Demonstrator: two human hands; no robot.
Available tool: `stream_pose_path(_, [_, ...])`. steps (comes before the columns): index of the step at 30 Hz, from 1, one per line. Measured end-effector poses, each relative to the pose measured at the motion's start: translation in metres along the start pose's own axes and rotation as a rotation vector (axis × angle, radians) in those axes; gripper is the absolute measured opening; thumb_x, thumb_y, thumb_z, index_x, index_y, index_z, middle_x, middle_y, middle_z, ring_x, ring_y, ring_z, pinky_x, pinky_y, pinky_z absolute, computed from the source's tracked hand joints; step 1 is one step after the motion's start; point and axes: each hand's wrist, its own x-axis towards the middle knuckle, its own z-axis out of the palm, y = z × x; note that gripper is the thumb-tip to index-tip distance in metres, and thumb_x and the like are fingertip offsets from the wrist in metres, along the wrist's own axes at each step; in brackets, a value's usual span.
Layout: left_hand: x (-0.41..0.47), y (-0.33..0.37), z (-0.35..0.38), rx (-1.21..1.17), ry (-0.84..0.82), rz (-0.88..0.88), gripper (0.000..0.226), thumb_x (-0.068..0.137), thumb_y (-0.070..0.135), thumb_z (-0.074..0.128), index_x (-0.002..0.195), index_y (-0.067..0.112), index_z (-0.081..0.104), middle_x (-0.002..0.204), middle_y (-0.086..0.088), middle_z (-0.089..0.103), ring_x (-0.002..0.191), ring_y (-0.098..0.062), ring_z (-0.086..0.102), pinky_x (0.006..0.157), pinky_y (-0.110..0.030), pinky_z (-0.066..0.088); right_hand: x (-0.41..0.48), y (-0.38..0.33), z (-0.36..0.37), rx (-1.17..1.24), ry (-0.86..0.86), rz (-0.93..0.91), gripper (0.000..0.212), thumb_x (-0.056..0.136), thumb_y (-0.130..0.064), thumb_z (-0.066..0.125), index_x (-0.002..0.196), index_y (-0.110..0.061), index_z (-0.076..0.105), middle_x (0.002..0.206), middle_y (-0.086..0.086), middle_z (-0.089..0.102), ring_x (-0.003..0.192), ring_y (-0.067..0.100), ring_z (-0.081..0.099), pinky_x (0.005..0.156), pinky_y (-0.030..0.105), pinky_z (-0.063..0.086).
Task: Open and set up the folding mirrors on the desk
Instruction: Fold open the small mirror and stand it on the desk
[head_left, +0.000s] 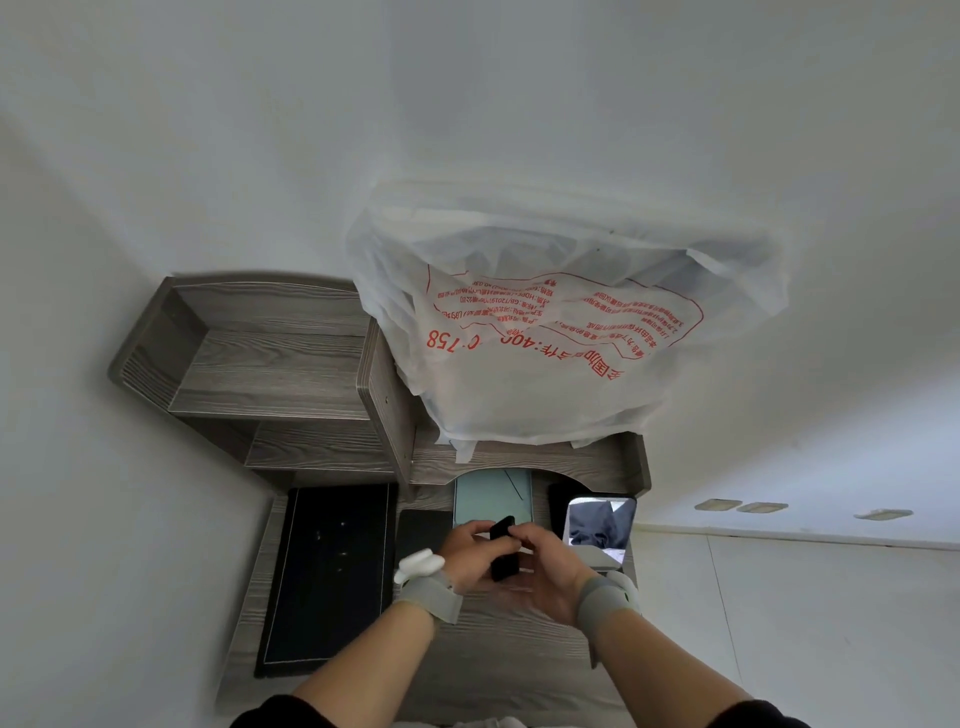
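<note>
At lower centre I see the left hand (467, 551) and right hand (551, 574) meeting above the worktop (498, 639), both sets of fingers curled round a black folding mirror (503, 566), pinching it; whether it is closed or slightly parted I cannot tell; just right of the hands an opened mirror (601, 522) stands upright; a pale green panel (491, 499) lies just behind; a black mat (332, 577) lies at left; a printed plastic bag (545, 374) sits above.
</note>
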Motion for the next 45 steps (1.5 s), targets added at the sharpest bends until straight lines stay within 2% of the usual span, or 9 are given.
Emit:
stream_pose_path(6, [-0.011, 0.007, -0.01, -0.137, -0.1, -0.023, 0.042, 0.085, 0.007, 0.072, 0.126, 0.004, 0.06, 0.125, -0.022, 0.062, 0.102, -0.027, 0.066, 0.089, -0.044, 0.058, -0.006, -0.007, 0.004, -0.081, -0.027, -0.018, 0.036, 0.08, -0.039, 0.069, 0.108, -0.016, 0.072, 0.098, 0.011, 0.077, 0.083, 0.028, 0.075, 0.071, 0.038, 0.058])
stream_pose_path(11, [-0.014, 0.002, -0.017, -0.206, -0.138, 0.002, 0.034, 0.085, 0.007, 0.073, 0.118, 0.007, 0.066, 0.115, -0.017, 0.069, 0.1, -0.024, 0.069, 0.075, -0.038, 0.062, -0.009, -0.011, 0.01, -0.137, -0.027, -0.017, 0.037, 0.085, -0.037, 0.065, 0.114, -0.016, 0.069, 0.108, 0.01, 0.075, 0.088, 0.028, 0.074, 0.072, 0.035, 0.057])
stream_pose_path(16, [-0.013, 0.0, -0.026, -0.245, -0.181, -0.003, 0.032, 0.083, 0.008, 0.074, 0.115, 0.011, 0.07, 0.111, -0.013, 0.073, 0.108, -0.028, 0.068, 0.087, -0.046, 0.059, -0.011, -0.015, 0.015, -0.169, -0.028, -0.019, 0.035, 0.084, -0.036, 0.067, 0.112, -0.015, 0.071, 0.108, 0.009, 0.075, 0.087, 0.024, 0.076, 0.072, 0.033, 0.058])
stream_pose_path(23, [-0.014, -0.001, -0.042, -0.287, -0.249, -0.012, 0.034, 0.083, 0.009, 0.075, 0.116, 0.014, 0.07, 0.111, -0.009, 0.075, 0.109, -0.025, 0.068, 0.083, -0.042, 0.06, -0.006, -0.017, 0.022, -0.252, -0.035, -0.017, 0.033, 0.077, -0.041, 0.072, 0.104, -0.021, 0.076, 0.109, 0.006, 0.075, 0.1, 0.027, 0.071, 0.1, 0.045, 0.051])
stream_pose_path(29, [-0.011, -0.005, -0.047, -0.285, -0.256, -0.007, 0.039, 0.078, 0.011, 0.079, 0.115, 0.018, 0.07, 0.111, -0.008, 0.075, 0.11, -0.025, 0.067, 0.093, -0.05, 0.056, -0.005, -0.017, 0.029, -0.219, -0.055, -0.017, 0.048, 0.062, -0.043, 0.079, 0.102, -0.017, 0.076, 0.106, 0.008, 0.076, 0.102, 0.026, 0.07, 0.076, 0.034, 0.058])
stream_pose_path(35, [-0.013, -0.003, -0.049, -0.279, -0.237, 0.008, 0.041, 0.077, 0.002, 0.078, 0.114, 0.017, 0.068, 0.114, -0.01, 0.071, 0.108, -0.025, 0.066, 0.08, -0.043, 0.06, -0.006, -0.02, 0.03, -0.201, -0.096, -0.002, 0.046, 0.066, -0.039, 0.079, 0.105, -0.015, 0.076, 0.114, 0.01, 0.071, 0.106, 0.03, 0.067, 0.077, 0.037, 0.059])
stream_pose_path(38, [-0.015, 0.001, -0.05, -0.188, -0.231, 0.078, 0.052, 0.075, -0.006, 0.074, 0.122, 0.015, 0.065, 0.118, -0.013, 0.065, 0.113, -0.03, 0.063, 0.089, -0.05, 0.058, -0.005, -0.023, 0.03, -0.197, -0.079, 0.022, 0.045, 0.072, -0.046, 0.075, 0.106, -0.017, 0.075, 0.114, 0.009, 0.071, 0.101, 0.032, 0.071, 0.075, 0.04, 0.059])
stream_pose_path(41, [-0.017, 0.003, -0.051, -0.139, -0.222, 0.11, 0.058, 0.076, -0.014, 0.069, 0.126, 0.013, 0.061, 0.118, -0.015, 0.061, 0.118, -0.035, 0.06, 0.097, -0.053, 0.052, -0.005, -0.025, 0.031, -0.182, -0.081, 0.033, 0.039, 0.074, -0.037, 0.075, 0.104, -0.013, 0.075, 0.113, 0.012, 0.069, 0.094, 0.032, 0.073, 0.075, 0.042, 0.059])
stream_pose_path(45, [-0.019, 0.005, -0.049, -0.16, -0.206, 0.128, 0.055, 0.08, -0.003, 0.074, 0.13, 0.015, 0.06, 0.126, -0.014, 0.06, 0.117, -0.03, 0.061, 0.095, -0.051, 0.055, -0.005, -0.028, 0.031, -0.169, -0.09, 0.036, 0.037, 0.072, -0.03, 0.076, 0.104, -0.012, 0.077, 0.122, 0.015, 0.065, 0.1, 0.033, 0.072, 0.077, 0.042, 0.059])
